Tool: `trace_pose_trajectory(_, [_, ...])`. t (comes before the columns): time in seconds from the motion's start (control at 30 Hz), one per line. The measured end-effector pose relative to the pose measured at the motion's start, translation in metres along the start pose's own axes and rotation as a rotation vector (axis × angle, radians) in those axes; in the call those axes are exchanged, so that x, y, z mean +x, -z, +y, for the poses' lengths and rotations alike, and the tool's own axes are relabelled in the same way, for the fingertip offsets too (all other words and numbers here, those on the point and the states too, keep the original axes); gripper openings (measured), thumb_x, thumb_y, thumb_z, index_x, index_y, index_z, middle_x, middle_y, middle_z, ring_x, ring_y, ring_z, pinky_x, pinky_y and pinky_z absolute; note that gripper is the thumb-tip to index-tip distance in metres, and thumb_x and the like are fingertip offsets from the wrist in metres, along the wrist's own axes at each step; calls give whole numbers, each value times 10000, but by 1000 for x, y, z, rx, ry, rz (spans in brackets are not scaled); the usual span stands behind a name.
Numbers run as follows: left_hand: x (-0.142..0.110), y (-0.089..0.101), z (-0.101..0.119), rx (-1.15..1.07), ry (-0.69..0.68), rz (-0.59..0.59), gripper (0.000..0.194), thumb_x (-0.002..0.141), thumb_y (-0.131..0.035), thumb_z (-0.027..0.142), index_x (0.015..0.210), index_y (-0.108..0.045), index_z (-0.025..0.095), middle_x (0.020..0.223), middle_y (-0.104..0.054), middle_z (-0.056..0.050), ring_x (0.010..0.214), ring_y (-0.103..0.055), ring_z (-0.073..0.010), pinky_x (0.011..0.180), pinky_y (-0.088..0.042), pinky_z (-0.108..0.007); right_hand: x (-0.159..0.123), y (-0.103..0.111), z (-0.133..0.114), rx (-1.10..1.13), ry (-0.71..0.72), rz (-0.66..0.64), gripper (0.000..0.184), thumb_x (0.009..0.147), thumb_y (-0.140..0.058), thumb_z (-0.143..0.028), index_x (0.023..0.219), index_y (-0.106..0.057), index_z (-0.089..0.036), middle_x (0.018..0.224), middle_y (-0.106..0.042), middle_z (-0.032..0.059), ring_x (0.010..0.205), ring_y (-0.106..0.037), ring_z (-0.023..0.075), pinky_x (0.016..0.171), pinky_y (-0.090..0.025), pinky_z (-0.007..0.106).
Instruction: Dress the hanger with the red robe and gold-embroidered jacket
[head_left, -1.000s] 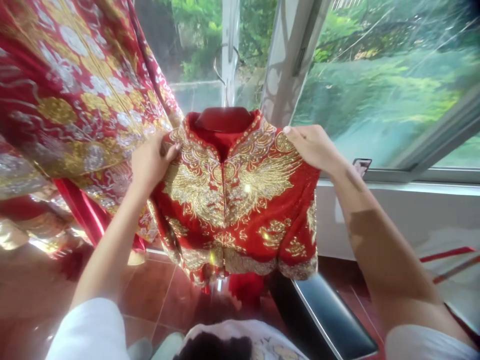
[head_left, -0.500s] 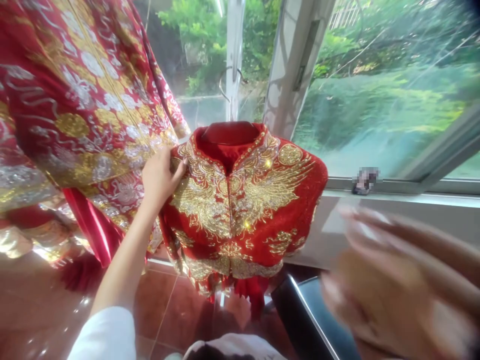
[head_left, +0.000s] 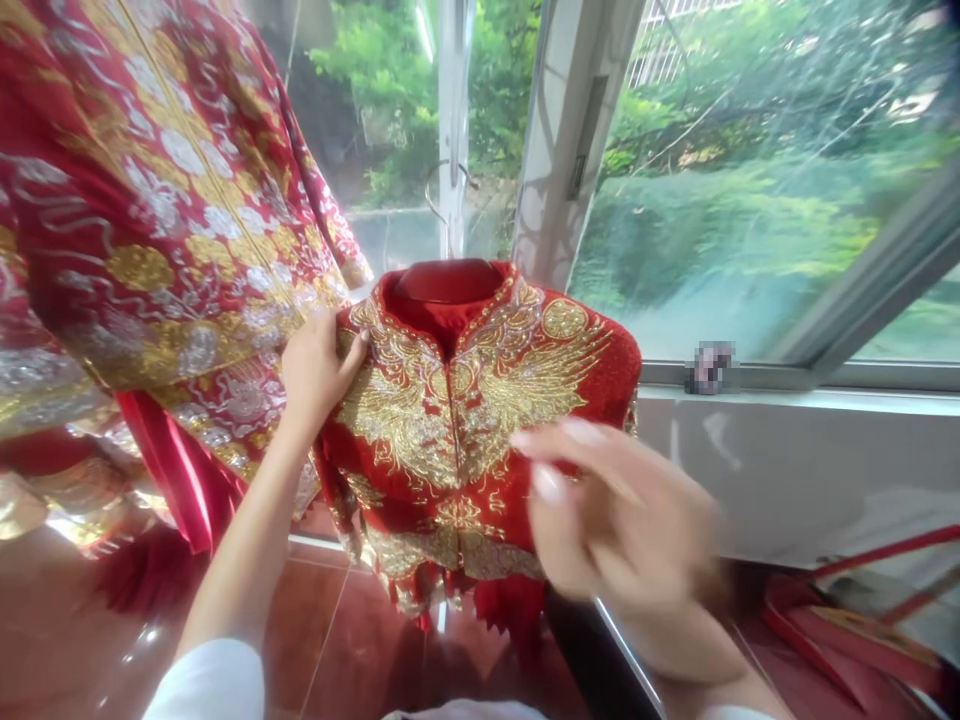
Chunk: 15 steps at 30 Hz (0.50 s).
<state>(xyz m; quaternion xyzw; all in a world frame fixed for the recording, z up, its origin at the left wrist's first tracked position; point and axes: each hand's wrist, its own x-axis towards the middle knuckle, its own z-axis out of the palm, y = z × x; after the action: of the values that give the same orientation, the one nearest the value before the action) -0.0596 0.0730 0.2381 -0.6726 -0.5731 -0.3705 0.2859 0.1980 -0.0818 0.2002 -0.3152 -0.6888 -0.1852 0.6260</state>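
A short red jacket with gold and silver embroidery and a stand collar hangs on a red hanger with a metal hook. My left hand is closed on its shoulder at the left side, thumb on the front. In front of the jacket's right half is my right hand, slightly blurred. Its fingers are curled, with thumb and index fingertip close together. Whatever they pinch, if anything, is too small to make out. The hand hides the lower right part of the jacket.
A longer red embroidered garment hangs close on the left. Behind the jacket are window frames and a sill with a small blurred-out object. Below right are a dark chair-like edge and a red metal frame.
My right hand has swung left from the right edge to in front of the jacket, its fingers drawn into a pinch. My left hand keeps its hold. The view has shifted slightly.
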Motion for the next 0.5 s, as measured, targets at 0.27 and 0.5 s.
trace_pose_trajectory(0.27, [-3, 6, 3, 42, -7, -1, 431, 936, -413, 481, 1190, -563, 167, 986, -673, -125, 914, -625, -280, 762, -448, -345, 19, -146, 55, 380, -668, 36, 197, 825, -539, -193, 990, -432, -201, 596, -539, -60, 518, -522, 96, 543, -421, 247])
trace_pose_trajectory(0.5, [-3, 9, 2, 4, 3, -26, 492, 925, -426, 502, 1248, -547, 151, 1024, -666, -142, 972, -628, -306, 828, -464, -375, -98, -120, 36, 654, -1050, -55, 272, 871, -521, -312, 834, -256, -264, 567, -438, -86, 425, -494, 112, 409, -387, 231])
